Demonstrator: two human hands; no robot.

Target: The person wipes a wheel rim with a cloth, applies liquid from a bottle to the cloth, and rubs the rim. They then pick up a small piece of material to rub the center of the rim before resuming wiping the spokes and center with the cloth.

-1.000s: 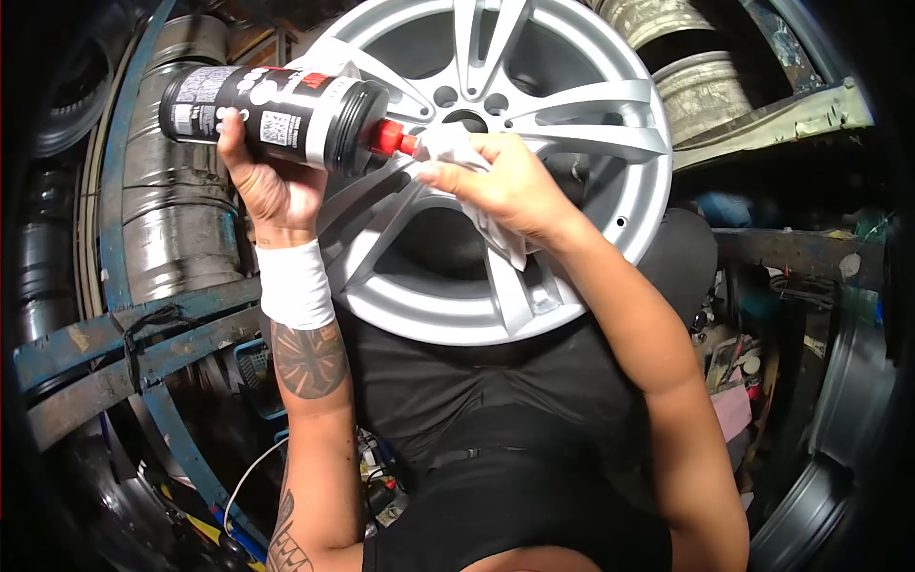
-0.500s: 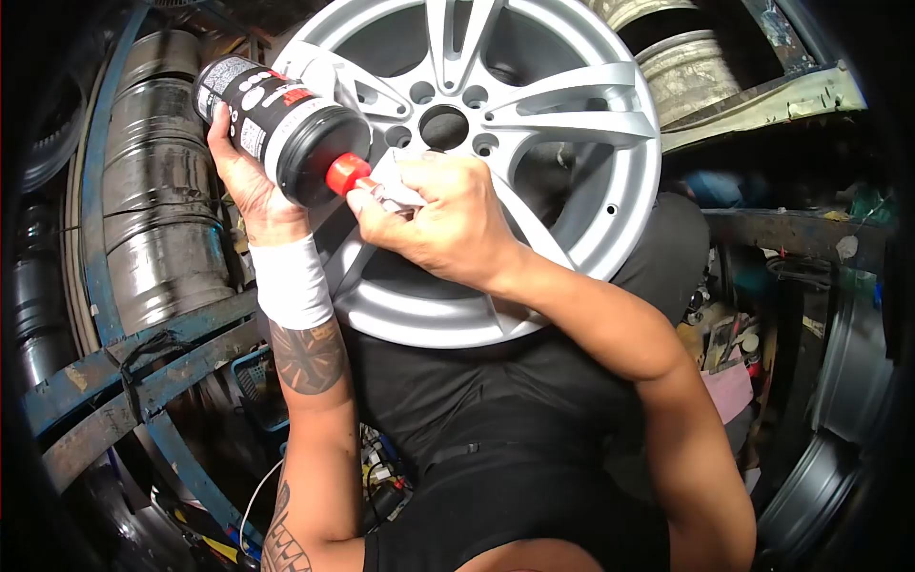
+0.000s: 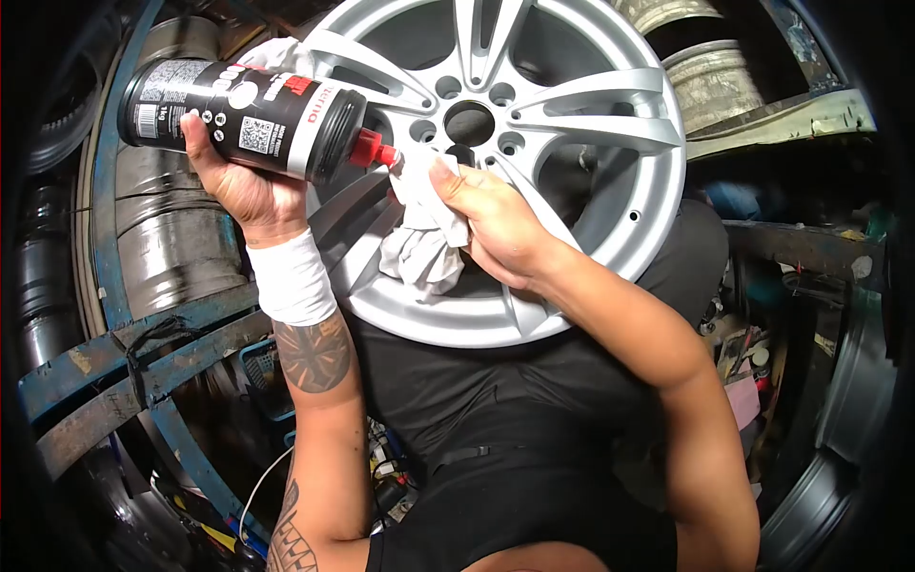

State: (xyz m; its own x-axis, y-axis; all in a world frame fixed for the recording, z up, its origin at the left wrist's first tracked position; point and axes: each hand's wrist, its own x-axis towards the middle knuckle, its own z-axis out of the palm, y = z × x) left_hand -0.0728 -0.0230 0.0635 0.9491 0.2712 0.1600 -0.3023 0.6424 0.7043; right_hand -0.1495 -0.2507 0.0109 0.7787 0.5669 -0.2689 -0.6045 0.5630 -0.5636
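Note:
My left hand (image 3: 250, 186) is closed around a black bottle (image 3: 214, 112) with a white and red label, tipped onto its side. Its red nozzle (image 3: 367, 150) points right and meets, or nearly meets, a white cloth (image 3: 424, 214). That cloth is gripped in my right hand (image 3: 500, 219), thumb on top, with a bunched part hanging below. Beneath both hands a silver alloy wheel (image 3: 562, 319) rests across my lap, its spokes and centre hole facing up.
Another piece of white cloth (image 3: 276, 55) shows behind the bottle. On the left, worn metal rims (image 3: 176, 191) are stacked by a blue metal rack (image 3: 71, 377). More rims (image 3: 710, 76) lie at the upper right, and one (image 3: 810, 496) at the lower right.
The bottle has swung more level and moved left. My right hand has shifted right and now holds the cloth spread under the nozzle, where before its fingers were at the red nozzle.

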